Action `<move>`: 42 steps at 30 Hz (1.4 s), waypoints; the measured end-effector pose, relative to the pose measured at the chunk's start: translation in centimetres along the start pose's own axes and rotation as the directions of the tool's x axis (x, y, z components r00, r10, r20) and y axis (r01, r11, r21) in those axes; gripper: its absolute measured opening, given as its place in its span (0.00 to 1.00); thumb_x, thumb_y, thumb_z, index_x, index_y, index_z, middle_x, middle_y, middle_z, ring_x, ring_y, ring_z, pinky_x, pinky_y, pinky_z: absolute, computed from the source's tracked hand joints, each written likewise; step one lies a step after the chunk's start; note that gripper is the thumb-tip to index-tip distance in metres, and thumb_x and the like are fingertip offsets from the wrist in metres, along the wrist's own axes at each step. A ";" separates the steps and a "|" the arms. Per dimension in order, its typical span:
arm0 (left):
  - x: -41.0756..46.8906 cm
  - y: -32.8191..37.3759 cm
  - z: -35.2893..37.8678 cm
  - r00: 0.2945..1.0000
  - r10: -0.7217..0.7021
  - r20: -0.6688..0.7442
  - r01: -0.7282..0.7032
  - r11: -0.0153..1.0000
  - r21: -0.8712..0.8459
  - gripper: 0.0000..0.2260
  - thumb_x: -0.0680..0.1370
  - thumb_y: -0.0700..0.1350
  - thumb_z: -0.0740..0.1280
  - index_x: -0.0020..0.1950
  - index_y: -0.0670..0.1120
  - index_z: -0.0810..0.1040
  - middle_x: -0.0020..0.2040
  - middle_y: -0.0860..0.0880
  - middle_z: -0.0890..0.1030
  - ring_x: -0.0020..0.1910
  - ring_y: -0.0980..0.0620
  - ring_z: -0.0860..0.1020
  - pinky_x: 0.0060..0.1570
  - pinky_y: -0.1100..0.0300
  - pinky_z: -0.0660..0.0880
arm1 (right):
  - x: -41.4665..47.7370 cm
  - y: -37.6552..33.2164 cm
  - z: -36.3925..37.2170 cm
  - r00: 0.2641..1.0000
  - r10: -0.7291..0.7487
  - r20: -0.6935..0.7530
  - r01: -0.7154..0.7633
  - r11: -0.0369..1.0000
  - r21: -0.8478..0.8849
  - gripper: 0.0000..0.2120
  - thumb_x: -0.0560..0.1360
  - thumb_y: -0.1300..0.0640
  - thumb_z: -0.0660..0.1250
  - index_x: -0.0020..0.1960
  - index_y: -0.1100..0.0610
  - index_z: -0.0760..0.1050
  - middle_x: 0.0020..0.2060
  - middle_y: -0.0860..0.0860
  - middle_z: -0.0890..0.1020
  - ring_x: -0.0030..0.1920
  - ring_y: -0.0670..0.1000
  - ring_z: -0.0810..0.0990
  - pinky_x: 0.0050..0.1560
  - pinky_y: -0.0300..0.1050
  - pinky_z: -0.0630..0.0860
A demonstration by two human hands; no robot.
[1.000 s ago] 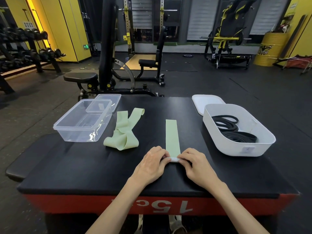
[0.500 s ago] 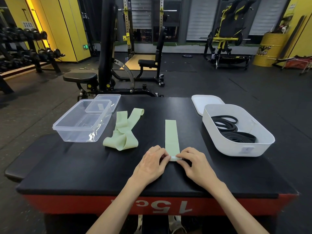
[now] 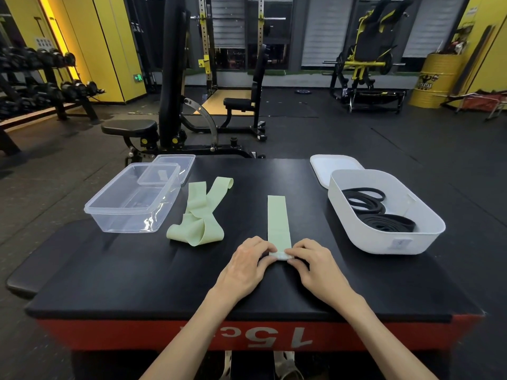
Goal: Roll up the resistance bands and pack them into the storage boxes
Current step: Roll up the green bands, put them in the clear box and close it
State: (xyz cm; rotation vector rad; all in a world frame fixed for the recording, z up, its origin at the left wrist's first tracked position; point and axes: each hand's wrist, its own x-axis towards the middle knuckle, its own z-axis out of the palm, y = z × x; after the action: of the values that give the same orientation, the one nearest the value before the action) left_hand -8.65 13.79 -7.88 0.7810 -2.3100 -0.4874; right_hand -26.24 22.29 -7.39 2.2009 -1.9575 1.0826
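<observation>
Pinching the small rolled end of the flat green band (image 3: 278,220) at lower centre, we curl the fingers of our left hand (image 3: 245,266) and right hand (image 3: 315,267) around it on the black bench (image 3: 137,275).

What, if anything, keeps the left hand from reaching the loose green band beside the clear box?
Probably nothing: yes, likely reachable. The loose green band lies uncovered just beyond and left of the left hand, nothing between. That hand pinches the rolled end of the flat band, though.
</observation>
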 end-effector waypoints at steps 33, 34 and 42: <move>-0.3 0.4 -0.3 1.000 0.020 0.009 -0.020 1.000 0.013 0.09 0.79 0.48 0.66 0.58 0.49 0.77 0.50 0.58 0.73 0.48 0.58 0.73 0.51 0.65 0.71 | 0.0 -0.3 -0.1 0.999 0.035 0.001 -0.035 0.999 0.007 0.07 0.75 0.59 0.69 0.52 0.56 0.82 0.43 0.47 0.79 0.46 0.46 0.76 0.49 0.32 0.69; -0.3 0.4 -0.3 1.000 0.026 0.014 -0.027 1.000 0.013 0.07 0.79 0.47 0.66 0.56 0.49 0.77 0.49 0.59 0.72 0.47 0.59 0.72 0.50 0.65 0.70 | 0.0 -0.2 0.0 0.999 0.032 -0.001 -0.032 0.999 0.004 0.07 0.75 0.59 0.69 0.52 0.56 0.82 0.44 0.47 0.78 0.46 0.46 0.76 0.49 0.33 0.69; 0.1 -0.1 0.0 1.000 0.009 0.009 -0.009 1.000 0.024 0.06 0.79 0.45 0.66 0.55 0.48 0.79 0.47 0.59 0.73 0.45 0.62 0.68 0.51 0.69 0.65 | -0.1 -0.4 -0.1 0.999 0.027 0.020 -0.027 1.000 -0.016 0.11 0.74 0.59 0.69 0.57 0.57 0.80 0.46 0.47 0.77 0.48 0.45 0.74 0.50 0.32 0.67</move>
State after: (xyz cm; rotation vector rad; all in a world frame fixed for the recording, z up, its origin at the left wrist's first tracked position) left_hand -8.65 13.67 -7.85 0.7815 -2.3307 -0.4610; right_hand -25.92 22.47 -7.20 2.1931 -2.0022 1.0477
